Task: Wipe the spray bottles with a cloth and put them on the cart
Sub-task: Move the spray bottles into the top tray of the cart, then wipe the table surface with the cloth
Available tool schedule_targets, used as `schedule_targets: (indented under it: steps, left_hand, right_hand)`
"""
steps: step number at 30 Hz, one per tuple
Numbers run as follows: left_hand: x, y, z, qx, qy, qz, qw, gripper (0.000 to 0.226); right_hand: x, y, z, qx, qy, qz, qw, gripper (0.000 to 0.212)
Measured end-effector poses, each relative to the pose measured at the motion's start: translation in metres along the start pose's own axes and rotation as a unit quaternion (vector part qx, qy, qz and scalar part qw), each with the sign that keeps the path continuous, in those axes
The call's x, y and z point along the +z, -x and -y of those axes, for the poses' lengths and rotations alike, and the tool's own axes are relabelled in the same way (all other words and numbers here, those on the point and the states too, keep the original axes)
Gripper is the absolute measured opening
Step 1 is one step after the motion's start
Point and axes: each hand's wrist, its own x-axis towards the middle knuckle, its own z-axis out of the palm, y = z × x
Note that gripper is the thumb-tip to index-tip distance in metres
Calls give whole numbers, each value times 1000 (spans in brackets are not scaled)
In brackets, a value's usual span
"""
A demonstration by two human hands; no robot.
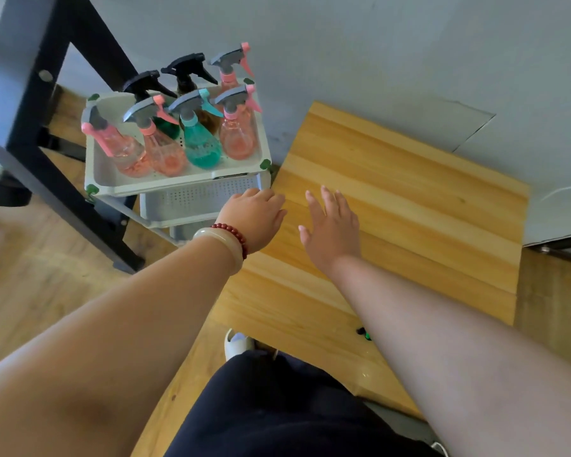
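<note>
Both hands are out over the wooden table (409,199), backs up, holding nothing. L hand (254,214), w/ a red bead bracelet (231,230) and pale bangle (219,247) at the wrist, sits at the table's left edge. Its fingers are relaxed and slightly bent, just beside the cart's lower perforated tier. R hand (332,225) is flat, fingers straight and spread apart, further in over the tabletop.

The spray bottles (200,140), every one in view, stand in the top tray of the cart (178,188). Four in front (three pink, one teal), three behind (two w/ black heads, one pink). So the task's things lie up and left of both hands. L hand is clearly nearer; R hand would have to reach across. Long axes approx upright, necks up, but the leftmost pink bottle (112,143) tilts to the left. Most triggers point right, toward the table.

No cloth in view, so can't tell if wiping is done. Judging by the layout, the task looks at or near its end.

Writing: none readable. No labels show on the bottles. A dark strip on the tray's front rim may carry a mark, too small to read
</note>
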Motion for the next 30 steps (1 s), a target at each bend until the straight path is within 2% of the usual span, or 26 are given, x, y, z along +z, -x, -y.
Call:
schedule_targets:
  steps: [16, 30]
  left_hand:
    - [25, 13, 24, 86, 18, 43, 995, 41]
    - [48, 13, 4, 83, 32, 57, 994, 41]
  right_hand:
    - [24, 30, 24, 111, -28, 18, 993, 61]
    - [43, 44, -2, 113, -14, 39, 993, 61]
